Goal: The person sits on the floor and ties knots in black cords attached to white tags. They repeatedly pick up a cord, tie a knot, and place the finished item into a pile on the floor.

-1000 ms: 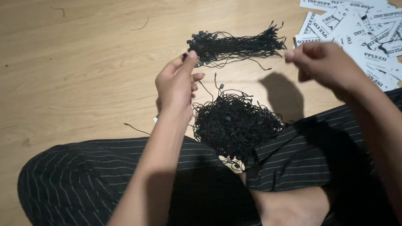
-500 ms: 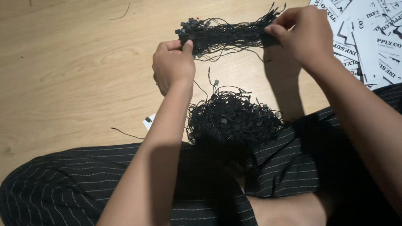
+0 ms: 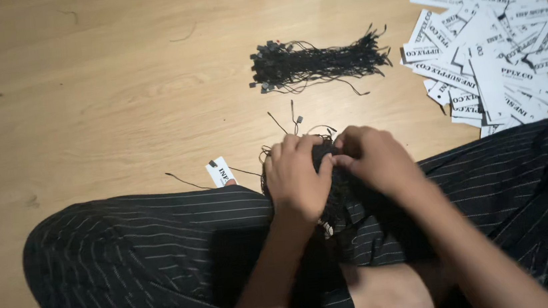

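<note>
1. The left hand (image 3: 297, 175) and right hand (image 3: 371, 158) sit together at the middle of the view, knuckles up, over a loose tangle of black strings (image 3: 329, 169) that lies on the wooden floor (image 3: 80, 92) between the person's knees.
2. The tangle is directly under both hands; only a few stray ends stick out at 12 o'clock from the fingers.
3. Grip of the left hand: fingers curled down into the tangle, touching it. Whether they are pinched shut on a string cannot be told, since the back of the hand hides the fingertips.
4. Grip of the right hand: fingertips bent in toward the left hand, meeting it over the tangle; again the closure is hidden.
5. A tidy bundle of black strings (image 3: 319, 62) lies on the floor at 12 o'clock from the hands, well apart from them.
6. A heap of white paper tags (image 3: 492, 52) lies at 2 o'clock.
7. One single white tag (image 3: 221, 172) lies at 9 o'clock, just beside the striped trouser leg (image 3: 149, 253).
</note>
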